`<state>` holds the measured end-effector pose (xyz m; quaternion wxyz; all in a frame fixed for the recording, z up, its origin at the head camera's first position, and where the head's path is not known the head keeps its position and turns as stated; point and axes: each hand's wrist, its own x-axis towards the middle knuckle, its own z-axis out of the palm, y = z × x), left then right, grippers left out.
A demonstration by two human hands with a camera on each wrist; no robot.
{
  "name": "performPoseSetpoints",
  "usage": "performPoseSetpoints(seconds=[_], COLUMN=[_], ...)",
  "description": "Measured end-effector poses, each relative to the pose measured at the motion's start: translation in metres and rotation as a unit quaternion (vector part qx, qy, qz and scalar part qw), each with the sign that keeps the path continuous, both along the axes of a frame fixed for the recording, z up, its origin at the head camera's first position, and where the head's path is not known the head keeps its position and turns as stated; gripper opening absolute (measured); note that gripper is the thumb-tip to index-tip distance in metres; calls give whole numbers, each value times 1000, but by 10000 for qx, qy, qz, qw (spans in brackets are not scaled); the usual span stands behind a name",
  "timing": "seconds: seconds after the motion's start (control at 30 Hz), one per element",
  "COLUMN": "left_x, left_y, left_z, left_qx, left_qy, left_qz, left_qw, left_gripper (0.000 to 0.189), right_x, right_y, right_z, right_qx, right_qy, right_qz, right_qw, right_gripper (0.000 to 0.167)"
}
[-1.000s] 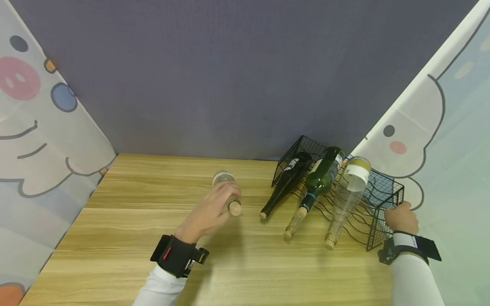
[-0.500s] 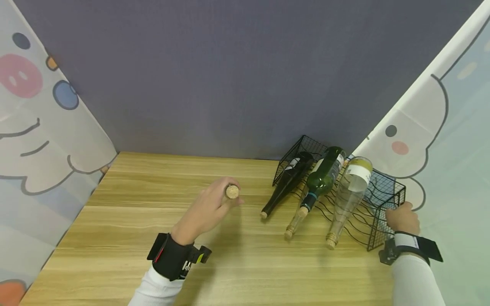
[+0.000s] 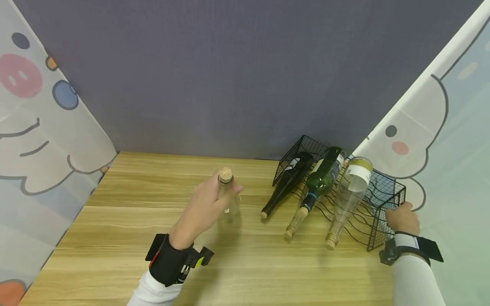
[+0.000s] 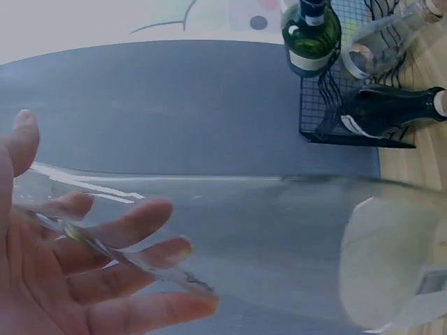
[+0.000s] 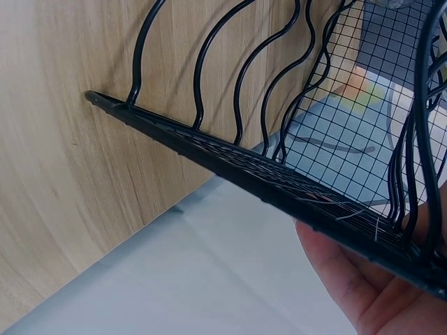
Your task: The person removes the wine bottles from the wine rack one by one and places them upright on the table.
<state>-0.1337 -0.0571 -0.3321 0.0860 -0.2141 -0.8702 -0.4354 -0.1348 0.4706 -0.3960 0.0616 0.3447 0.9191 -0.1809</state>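
In the head view my left hand [image 3: 203,208] grips a clear glass bottle [image 3: 231,207] round its upper part, with the cork [image 3: 226,174] on top. Seen from the left wrist, the fingers [image 4: 140,223] curl at the bottle's neck end, and a pale label [image 4: 391,258] shows near its base. Over at the right, my right hand [image 3: 403,219] holds the end panel of a black wire bottle rack [image 3: 383,216]; the right wrist view shows its fingers [image 5: 342,272] against the outside of that panel.
The rack stands at the back right of the wooden table [image 3: 134,246]. On it lie a dark bottle [image 3: 288,180], a green bottle [image 3: 320,178], a clear bottle [image 3: 350,195] and another clear bottle [image 3: 294,224] partly under the green one. A grey wall [image 3: 229,76] stands behind.
The bottle in my left hand has turned: its cork, which leaned toward me, has swung up and away, and the base has come nearer. My right hand stays on the rack.
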Motion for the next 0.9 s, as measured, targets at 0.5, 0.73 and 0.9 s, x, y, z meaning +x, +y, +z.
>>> performPoseSetpoints(seconds=[0.5,0.73,0.9], left_x=[10,20,22], left_y=[11,17,24], left_z=[11,10,1], left_qx=[-534,-569,-568], left_qy=[-282,-477,-182], left_qz=[119,39,27], left_qw=[9981,9972,9982], left_gripper=[40,57,57], right_x=[1,2,1], right_y=[-5,-7,-7], right_z=[0,3,2], right_qx=[-62,-61,-89], right_qy=[7,63,45], right_qz=[-19,67,14], right_qw=[10000,9999,9999], right_gripper=[68,69,69])
